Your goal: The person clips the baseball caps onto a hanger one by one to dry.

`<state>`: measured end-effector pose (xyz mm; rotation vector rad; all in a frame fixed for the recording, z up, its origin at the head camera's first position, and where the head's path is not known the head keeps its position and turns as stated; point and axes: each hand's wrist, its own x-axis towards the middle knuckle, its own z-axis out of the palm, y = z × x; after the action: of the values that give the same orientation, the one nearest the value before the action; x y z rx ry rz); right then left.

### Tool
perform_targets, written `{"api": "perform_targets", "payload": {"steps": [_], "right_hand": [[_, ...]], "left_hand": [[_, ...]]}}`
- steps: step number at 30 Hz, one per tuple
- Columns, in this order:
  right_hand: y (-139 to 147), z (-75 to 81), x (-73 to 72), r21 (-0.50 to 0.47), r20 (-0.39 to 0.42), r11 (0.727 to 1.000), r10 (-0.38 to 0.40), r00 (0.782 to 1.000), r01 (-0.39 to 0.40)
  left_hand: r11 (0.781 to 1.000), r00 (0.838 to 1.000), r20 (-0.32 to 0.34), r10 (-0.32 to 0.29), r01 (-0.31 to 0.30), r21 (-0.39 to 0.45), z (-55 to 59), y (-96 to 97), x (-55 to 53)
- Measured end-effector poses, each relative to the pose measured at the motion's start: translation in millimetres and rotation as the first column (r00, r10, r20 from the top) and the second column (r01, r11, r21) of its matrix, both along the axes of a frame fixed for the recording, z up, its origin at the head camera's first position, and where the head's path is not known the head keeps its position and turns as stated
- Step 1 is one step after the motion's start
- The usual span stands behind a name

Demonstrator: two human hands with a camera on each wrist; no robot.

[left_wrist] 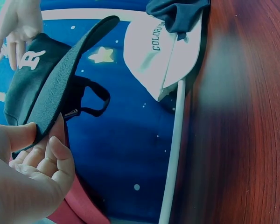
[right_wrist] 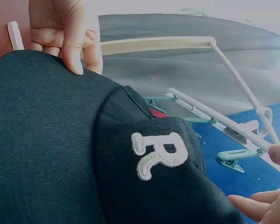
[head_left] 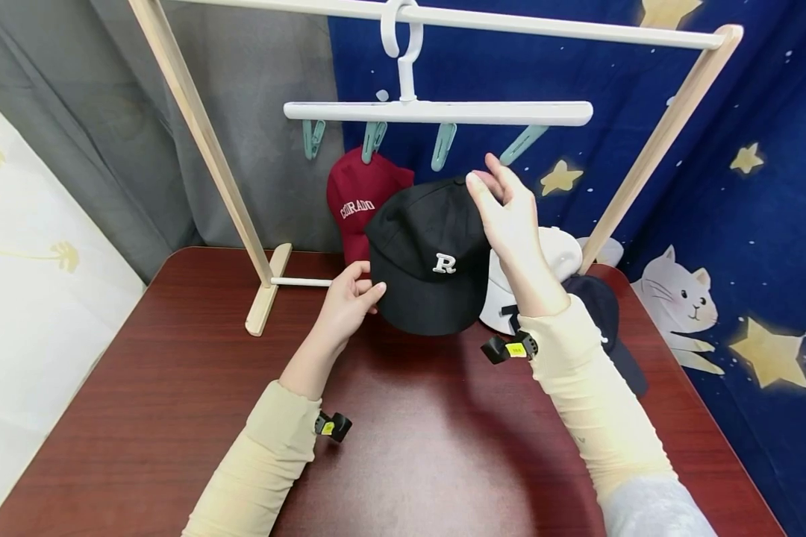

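My left hand (head_left: 354, 298) pinches the brim edge of a black baseball cap (head_left: 430, 246) between thumb and fingers. The cap faces forward with a white letter R, held up in front of the hanger. At the crown's upper right is my right hand (head_left: 510, 216), fingertips right at the fabric, thumb and fingers apart in the right wrist view. Just above those fingertips a teal clip (head_left: 525, 144) slants from the white hanger (head_left: 436, 112). Other teal clips (head_left: 443, 146) hang along the bar. A red cap (head_left: 359, 194) shows partly behind the black one.
The hanger hooks over the rail (head_left: 551, 27) of a wooden-legged rack (head_left: 204, 142). A white cap (head_left: 560, 253) and a dark navy cap (head_left: 594, 306) lie at the right, partly behind my right arm. All stand on a reddish-brown table (head_left: 195, 403), with curtains behind.
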<state>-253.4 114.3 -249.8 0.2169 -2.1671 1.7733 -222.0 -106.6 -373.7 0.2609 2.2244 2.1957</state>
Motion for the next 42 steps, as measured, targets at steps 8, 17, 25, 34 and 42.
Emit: {"api": "perform_targets", "payload": {"steps": [8, 17, 25, 34, 42], "right_hand": [[-5, 7.1, -12.4, 0.042, 0.035, 0.999, 0.017, 0.999, -0.018], [-10, 11.8, -25.5, 0.091, 0.040, 0.996, 0.002, 0.999, -0.005], [-15, 17.9, -35.8, 0.109, 0.028, 0.994, -0.009, 1.000, 0.006], [-19, 29.3, -48.2, 0.097, 0.053, 0.995, -0.031, 0.998, 0.026], [-18, 32.8, -58.5, 0.140, 0.045, 0.989, -0.051, 0.998, 0.044]], "left_hand": [[1.000, 1.000, 0.004, 0.005, -0.005, -0.001, -0.9, 1.4, -0.5], [1.000, 1.000, 0.008, 0.013, -0.013, 0.017, -1.8, 2.9, -0.6], [1.000, 1.000, 0.010, 0.026, -0.026, 0.018, -3.0, 4.5, -0.9], [0.999, 1.000, 0.017, 0.025, -0.025, 0.032, -2.9, 5.9, 0.0], [0.999, 0.999, 0.016, 0.029, -0.030, 0.029, -2.4, 6.5, 0.6]]}}
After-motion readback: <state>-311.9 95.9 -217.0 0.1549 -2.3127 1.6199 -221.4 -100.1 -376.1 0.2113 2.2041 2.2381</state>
